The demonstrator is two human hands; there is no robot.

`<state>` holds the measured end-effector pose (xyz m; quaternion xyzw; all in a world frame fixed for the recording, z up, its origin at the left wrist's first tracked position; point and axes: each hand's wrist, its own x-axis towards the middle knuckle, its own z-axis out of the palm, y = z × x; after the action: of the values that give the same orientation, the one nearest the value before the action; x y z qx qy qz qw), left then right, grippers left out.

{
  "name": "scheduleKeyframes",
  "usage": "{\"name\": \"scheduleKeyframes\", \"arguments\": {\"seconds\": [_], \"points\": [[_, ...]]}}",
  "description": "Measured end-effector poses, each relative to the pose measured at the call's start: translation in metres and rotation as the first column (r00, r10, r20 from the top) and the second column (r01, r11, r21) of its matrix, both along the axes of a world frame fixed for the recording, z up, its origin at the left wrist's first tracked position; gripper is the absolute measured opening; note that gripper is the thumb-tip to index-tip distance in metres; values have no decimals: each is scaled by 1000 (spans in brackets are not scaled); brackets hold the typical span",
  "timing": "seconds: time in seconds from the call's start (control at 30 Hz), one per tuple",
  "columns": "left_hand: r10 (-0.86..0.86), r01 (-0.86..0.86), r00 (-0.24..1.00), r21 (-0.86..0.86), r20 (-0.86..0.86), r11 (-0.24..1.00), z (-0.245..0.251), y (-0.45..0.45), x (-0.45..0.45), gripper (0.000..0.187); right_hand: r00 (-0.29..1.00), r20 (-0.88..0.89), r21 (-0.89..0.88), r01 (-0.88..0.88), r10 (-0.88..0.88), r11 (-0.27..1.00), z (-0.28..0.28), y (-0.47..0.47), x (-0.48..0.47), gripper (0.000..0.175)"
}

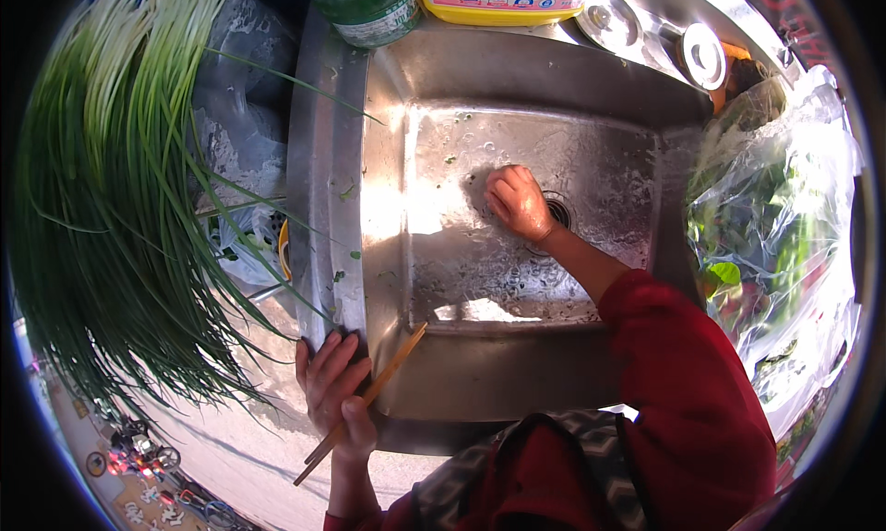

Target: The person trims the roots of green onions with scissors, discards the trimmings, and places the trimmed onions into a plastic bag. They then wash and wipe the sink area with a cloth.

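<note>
A deep stainless steel sink [471, 268] lies before me, wet and dotted with small green scraps. My right hand [518, 202] is closed in a fist over the sink's floor, just left of the round drain [558, 214]; whether anything is inside the fist cannot be seen. At the sink's near left corner my left hand [339, 392] holds a pair of wooden chopsticks [387, 379] under the thumb, their tips slanting over the sink's edge. Its fingers rest by the metal rim.
A large heap of green chives or scallions [124, 219] stands at the left, some stems crossing the rim. Behind the sink are a green bottle [370, 8], a yellow-based container [505, 1] and metal lids [609, 19]. Clear plastic bags of leafy greens [775, 240] lie at the right.
</note>
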<state>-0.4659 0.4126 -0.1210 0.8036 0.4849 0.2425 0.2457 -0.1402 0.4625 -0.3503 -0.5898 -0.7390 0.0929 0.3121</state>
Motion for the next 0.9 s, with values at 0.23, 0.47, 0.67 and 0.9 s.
{"name": "scheduleKeyframes", "arguments": {"seconds": [0.23, 0.47, 0.67, 0.9], "points": [[88, -92, 986, 23, 142, 996, -6, -5, -8, 42, 990, -113, 69, -75, 83, 995, -33, 81, -61, 44], [71, -63, 968, -40, 240, 997, -5, -7, -10, 37, 912, -375, 33, -168, 168, 985, 61, -16, -46, 16], [84, -76, 970, -41, 229, 996, -5, -7, -9, 36, 837, -428, 514, -84, 340, 854, 165, 89, -120, 18], [68, -61, 944, -33, 322, 998, -8, -4, -8, 32, 954, -215, 397, -110, 209, 911, 203, 41, -71, 12]]}}
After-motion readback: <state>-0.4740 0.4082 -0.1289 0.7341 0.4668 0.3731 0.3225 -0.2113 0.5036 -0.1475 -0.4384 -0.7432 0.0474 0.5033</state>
